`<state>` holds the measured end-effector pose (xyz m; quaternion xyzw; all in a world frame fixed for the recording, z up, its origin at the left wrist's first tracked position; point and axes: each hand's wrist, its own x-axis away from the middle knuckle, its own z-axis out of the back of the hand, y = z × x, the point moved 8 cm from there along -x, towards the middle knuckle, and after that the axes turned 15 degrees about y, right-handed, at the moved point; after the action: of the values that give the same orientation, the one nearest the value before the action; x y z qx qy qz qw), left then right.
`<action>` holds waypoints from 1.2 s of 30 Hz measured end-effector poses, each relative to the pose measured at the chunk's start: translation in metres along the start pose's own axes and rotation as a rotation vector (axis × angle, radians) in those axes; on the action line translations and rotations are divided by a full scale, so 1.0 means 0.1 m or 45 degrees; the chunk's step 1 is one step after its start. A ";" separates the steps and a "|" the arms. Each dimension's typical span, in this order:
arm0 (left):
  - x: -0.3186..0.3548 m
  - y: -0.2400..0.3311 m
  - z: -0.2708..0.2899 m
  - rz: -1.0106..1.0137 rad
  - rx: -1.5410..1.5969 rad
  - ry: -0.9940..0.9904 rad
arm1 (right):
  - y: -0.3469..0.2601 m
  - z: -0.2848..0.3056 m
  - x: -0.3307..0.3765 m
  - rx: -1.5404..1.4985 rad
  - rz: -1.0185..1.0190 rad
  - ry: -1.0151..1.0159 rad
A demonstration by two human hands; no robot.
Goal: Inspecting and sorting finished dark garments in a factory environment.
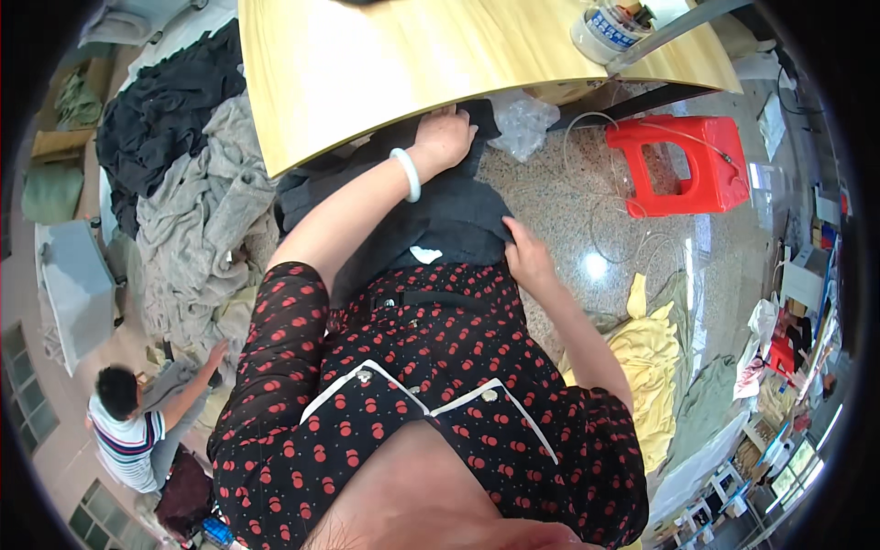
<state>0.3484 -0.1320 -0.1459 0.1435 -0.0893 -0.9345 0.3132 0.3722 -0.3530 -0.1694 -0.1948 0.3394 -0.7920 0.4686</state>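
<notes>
A dark grey garment (449, 211) lies across my lap and runs under the edge of the wooden-topped table. A small white patch (424, 255) shows on its near part. My left hand (445, 140), with a pale bangle (405, 174) at the wrist, is at the table's front edge. Its fingers are bent into the dark cloth, and their tips are partly hidden. At the garment's right side, my right hand (530, 257) pinches the cloth's edge, thumb and forefinger uppermost.
The table (385, 55) carries a clear tub (610, 32). Crumpled clear plastic (524, 128) and a red stool (683, 165) are to the right. Yellow cloth (642, 367) lies on the floor. Grey (206, 211) and black (174, 110) cloth piles stand left, near a seated person (128, 431).
</notes>
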 end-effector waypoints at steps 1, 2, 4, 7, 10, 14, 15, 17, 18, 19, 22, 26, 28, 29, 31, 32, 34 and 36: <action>-0.05 -0.03 -0.06 0.027 0.011 -0.077 | -0.02 0.04 -0.03 -0.030 -0.004 0.049; -0.12 -0.02 -0.02 0.048 0.021 -0.147 | -0.04 0.11 -0.07 -0.058 -0.005 0.107; -0.16 -0.05 0.02 0.140 0.086 -0.322 | -0.04 0.21 -0.14 -0.032 -0.033 0.124; -0.02 0.00 -0.01 -0.036 -0.114 -0.169 | -0.11 0.35 -0.08 0.038 0.053 0.105; 0.17 -0.03 -0.11 -0.006 -0.075 -0.179 | -0.50 0.61 -0.12 0.189 0.154 0.138; 0.22 0.17 0.27 -0.204 0.073 -0.146 | -1.06 1.01 -0.36 0.209 0.335 0.246; 0.29 0.21 0.41 -0.275 0.145 0.031 | -1.22 1.10 -0.42 0.208 0.379 0.258; 0.32 0.38 0.78 -0.353 0.391 0.197 | -1.60 1.38 -0.50 0.123 0.570 0.400; 0.35 0.56 1.18 -0.354 0.565 0.184 | -1.82 1.52 -0.50 0.127 0.590 0.410; 0.40 0.58 1.55 -0.137 0.808 0.133 | -2.16 1.66 -0.47 0.056 0.685 0.472; 0.62 0.30 1.94 0.262 1.173 0.294 | -2.62 1.61 -0.36 -0.057 0.848 0.479; 0.80 -0.08 1.68 0.550 1.351 0.294 | -2.63 1.20 -0.40 -0.035 0.880 0.393; 0.89 -0.09 1.75 0.516 1.301 0.285 | -2.61 1.05 -0.43 -0.026 0.868 0.359; 0.96 -0.07 1.76 0.474 1.238 0.241 | -2.60 1.00 -0.44 -0.035 0.842 0.351; 1.03 -0.15 1.74 0.492 1.274 0.238 | -2.60 0.94 -0.45 -0.035 0.819 0.331; 1.06 -0.16 1.72 0.478 1.319 0.212 | -2.60 0.90 -0.47 -0.006 0.806 0.309; 1.08 -0.17 1.68 0.471 1.373 0.179 | -2.55 0.86 -0.51 0.028 0.783 0.277; 1.05 -0.09 1.59 0.315 1.149 0.047 | -2.48 0.86 -0.56 0.099 0.804 0.268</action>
<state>0.2115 -0.1768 -0.0204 0.2701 -0.4978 -0.7552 0.3300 0.3018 -0.2530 0.0690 0.0209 0.3990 -0.6359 0.6603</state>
